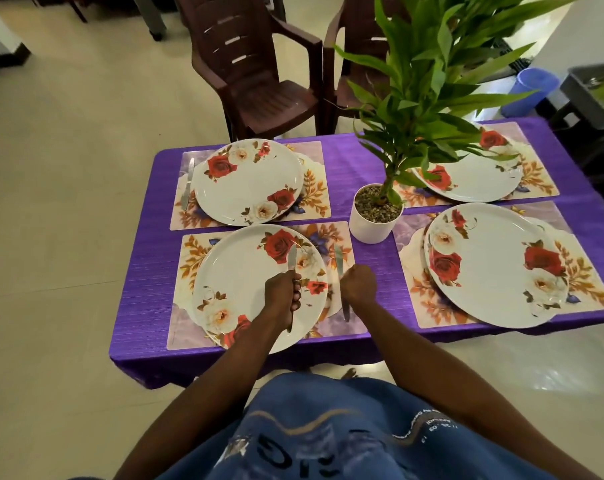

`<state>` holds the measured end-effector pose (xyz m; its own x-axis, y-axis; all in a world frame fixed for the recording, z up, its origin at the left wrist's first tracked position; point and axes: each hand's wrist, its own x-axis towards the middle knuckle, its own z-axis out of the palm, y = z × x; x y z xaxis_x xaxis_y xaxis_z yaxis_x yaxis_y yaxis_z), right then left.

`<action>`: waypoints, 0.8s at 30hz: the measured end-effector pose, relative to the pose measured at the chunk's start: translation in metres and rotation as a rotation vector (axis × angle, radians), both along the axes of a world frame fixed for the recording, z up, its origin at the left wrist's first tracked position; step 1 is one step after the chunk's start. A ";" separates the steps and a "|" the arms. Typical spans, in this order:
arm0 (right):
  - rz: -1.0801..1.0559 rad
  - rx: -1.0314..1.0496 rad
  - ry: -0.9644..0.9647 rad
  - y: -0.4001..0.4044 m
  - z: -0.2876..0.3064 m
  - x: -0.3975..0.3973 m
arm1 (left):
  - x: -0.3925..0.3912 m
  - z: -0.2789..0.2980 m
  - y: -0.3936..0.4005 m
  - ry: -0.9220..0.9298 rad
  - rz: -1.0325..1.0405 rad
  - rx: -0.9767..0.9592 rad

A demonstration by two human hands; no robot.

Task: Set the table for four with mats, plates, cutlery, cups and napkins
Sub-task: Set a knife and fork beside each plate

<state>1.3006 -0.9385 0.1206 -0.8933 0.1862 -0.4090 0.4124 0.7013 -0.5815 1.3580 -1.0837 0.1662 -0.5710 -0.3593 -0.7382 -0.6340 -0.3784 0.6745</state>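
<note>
Four floral mats lie on the purple table [363, 168], each bearing a white plate with red roses. Over the near left plate [245, 282] my left hand [281, 294] grips a steel knife [292, 259], blade pointing away from me. My right hand [357, 284] grips a second knife [338, 261] above the right edge of the near left mat [189, 251]. A third knife [187, 185] lies on the far left mat [316, 157], left of the far left plate [248, 181]. The near right plate [494, 265] and far right plate [473, 181] have no cutlery beside them.
A white pot [375, 225] with a tall green plant [432, 81] stands mid-table, its leaves hanging over the far right plate. Two brown plastic chairs [255, 71] stand beyond the table. A blue bin [529, 91] sits at the far right.
</note>
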 end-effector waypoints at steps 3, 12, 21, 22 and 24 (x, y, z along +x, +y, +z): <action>-0.021 -0.059 -0.003 0.005 -0.004 0.000 | 0.000 0.001 0.001 -0.001 -0.015 0.013; -0.304 -0.356 0.048 0.035 -0.002 0.004 | -0.011 -0.004 0.018 0.048 -0.053 0.064; -0.295 -0.472 0.097 0.109 0.016 -0.008 | -0.033 0.003 0.102 0.112 -0.201 0.009; -0.279 -0.497 0.084 0.121 0.017 -0.011 | -0.037 0.004 0.115 0.129 -0.222 -0.002; -0.252 -0.550 0.052 0.145 0.022 -0.018 | -0.045 0.006 0.140 0.151 -0.253 -0.022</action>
